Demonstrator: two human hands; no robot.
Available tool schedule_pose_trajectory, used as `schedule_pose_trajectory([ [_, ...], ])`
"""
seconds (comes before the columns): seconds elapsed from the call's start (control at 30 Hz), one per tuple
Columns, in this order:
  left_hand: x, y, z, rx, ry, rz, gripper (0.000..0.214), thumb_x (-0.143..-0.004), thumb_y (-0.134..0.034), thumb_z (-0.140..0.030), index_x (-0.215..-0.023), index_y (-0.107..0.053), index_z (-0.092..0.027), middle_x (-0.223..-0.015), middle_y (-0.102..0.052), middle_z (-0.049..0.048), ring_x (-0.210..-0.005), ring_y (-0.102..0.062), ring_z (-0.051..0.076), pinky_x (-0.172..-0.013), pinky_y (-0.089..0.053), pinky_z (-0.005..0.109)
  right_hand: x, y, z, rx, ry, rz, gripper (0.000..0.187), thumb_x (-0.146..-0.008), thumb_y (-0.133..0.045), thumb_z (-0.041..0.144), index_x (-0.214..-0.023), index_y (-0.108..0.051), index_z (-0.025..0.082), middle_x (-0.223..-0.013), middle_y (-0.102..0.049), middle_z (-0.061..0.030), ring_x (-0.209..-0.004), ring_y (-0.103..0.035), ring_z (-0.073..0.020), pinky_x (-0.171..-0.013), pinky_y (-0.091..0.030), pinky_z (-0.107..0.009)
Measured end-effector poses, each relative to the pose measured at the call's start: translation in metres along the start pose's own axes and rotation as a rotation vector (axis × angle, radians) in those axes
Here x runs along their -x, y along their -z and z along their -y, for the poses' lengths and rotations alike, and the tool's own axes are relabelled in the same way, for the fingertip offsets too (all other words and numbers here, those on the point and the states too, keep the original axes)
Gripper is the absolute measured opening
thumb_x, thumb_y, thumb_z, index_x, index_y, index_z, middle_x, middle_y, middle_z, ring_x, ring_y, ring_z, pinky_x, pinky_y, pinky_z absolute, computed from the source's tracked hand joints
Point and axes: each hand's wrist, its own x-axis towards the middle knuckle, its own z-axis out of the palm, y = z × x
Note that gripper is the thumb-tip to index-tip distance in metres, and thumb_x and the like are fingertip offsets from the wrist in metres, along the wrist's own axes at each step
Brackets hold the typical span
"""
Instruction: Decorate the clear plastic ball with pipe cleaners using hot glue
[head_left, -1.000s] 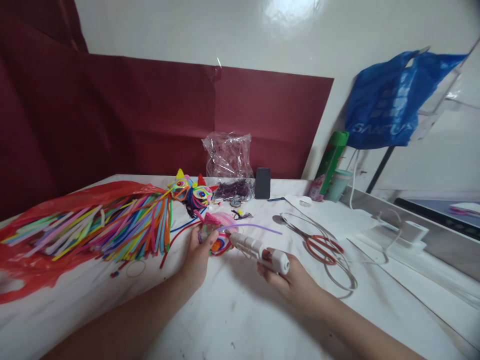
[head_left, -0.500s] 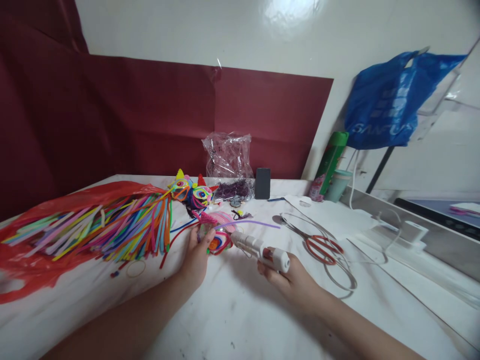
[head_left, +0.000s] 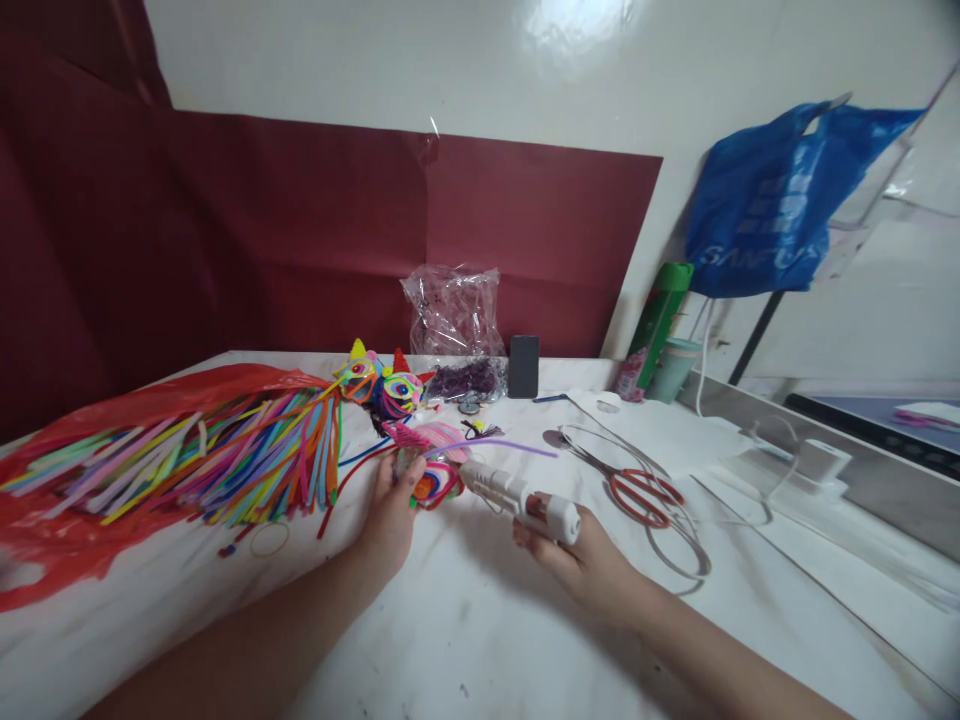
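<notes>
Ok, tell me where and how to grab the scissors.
Probably best by the orange handle loops, coming from the near right: the scissors lie flat with the loops toward that side and the blades pointing away to the left.

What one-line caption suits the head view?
Left hand holds a colourful craft piece, right hand a white glue gun.

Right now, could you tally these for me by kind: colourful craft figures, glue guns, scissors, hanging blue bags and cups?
Craft figures: 3 (pink figure in the left hand, yellow-tipped figure and red-tipped figure behind)
Glue guns: 1 (white glue gun, right hand)
Scissors: 1 pair
Hanging bags: 1 blue bag
Cups: 1 pale green cup
Total: 7
</notes>
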Motion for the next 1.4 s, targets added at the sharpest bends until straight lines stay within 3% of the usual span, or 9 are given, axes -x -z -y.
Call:
schedule_pose_trajectory([
  [0.53,0.0027,-0.0017,-0.0014,-0.006,-0.019,0.066,0.050,-0.069,-0.074,-0.040,-0.113,-0.056,-0.028,-0.119,-0.064,0.0048,-0.096,-0.062,0.020,-0.070,-0.048,0.026,0.0008,-0.0028,0.0036,0.054,-0.005,0.019,0.009,-0.077,-0.045,0.022,-0.070,-0.050,0.018,-0.065,-0.051,0.0002,-0.060,-0.047,-0.0129,-0.056,-0.040,-0.023],
  [0.83,0.0001,-0.0006,0.0007,0.016,-0.025,0.051,0.047,-0.068,-0.075,-0.040,-0.110,-0.057,-0.027,-0.106,-0.066,0.0015,-0.089,-0.061,0.016,-0.069,-0.046,0.025,0.0009,-0.0026,-0.0011,0.047,-0.010,0.023,0.009,-0.076,-0.046,0.023,-0.069,-0.049,0.019,-0.064,-0.050,0.0007,-0.059,-0.046,-0.0128,-0.055,-0.039,-0.023],
  [1.13,-0.0041,0.0042,0.0049,0.040,-0.022,0.054,0.047,-0.074,-0.071,-0.040,-0.117,-0.056,-0.031,-0.122,-0.062,0.0032,-0.104,-0.060,0.019,-0.077,-0.049,0.028,0.0005,-0.0023,0.0005,0.038,-0.012,0.018,0.009,-0.077,-0.047,0.023,-0.069,-0.048,0.019,-0.064,-0.050,0.0008,-0.059,-0.046,-0.0127,-0.055,-0.039,-0.023],
  [1.4,-0.0014,0.0011,0.0006,0.039,-0.005,0.042,0.049,-0.072,-0.072,-0.040,-0.117,-0.056,-0.029,-0.120,-0.063,0.0037,-0.099,-0.061,0.019,-0.072,-0.050,0.027,0.0022,0.0000,0.0030,-0.028,0.000,-0.014,0.011,-0.079,-0.048,0.027,-0.072,-0.049,0.019,-0.065,-0.052,0.0007,-0.060,-0.049,-0.0127,-0.055,-0.040,-0.023],
])
